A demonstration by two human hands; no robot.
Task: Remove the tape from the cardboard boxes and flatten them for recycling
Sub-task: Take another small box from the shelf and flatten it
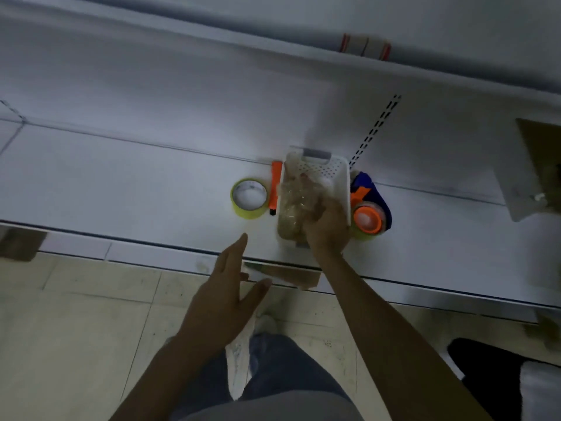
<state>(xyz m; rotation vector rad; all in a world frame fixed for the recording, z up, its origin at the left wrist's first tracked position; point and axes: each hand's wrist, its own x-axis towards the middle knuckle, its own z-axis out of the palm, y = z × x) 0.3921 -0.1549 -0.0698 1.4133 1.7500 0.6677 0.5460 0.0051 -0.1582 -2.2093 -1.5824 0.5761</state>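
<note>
A white perforated basket (337, 174) stands on the white shelf (151, 177). Inside it lies a wad of crumpled clear tape (293, 202). My right hand (328, 229) reaches into the basket from the near side, and its fingers hold the wad; the tape partly hides them. My left hand (224, 287) hovers over the shelf's front edge with its fingers straight and holds nothing. A brown cardboard piece (288, 276) shows just below the shelf edge between my arms. More cardboard (540, 153) sits at the far right on the shelf.
Left of the basket lie a yellow tape roll (249, 198) and an orange utility knife (275, 189). A blue and orange tape dispenser (368, 212) stands to its right. Below are a tiled floor (76, 323), my legs and a dark object (485, 369).
</note>
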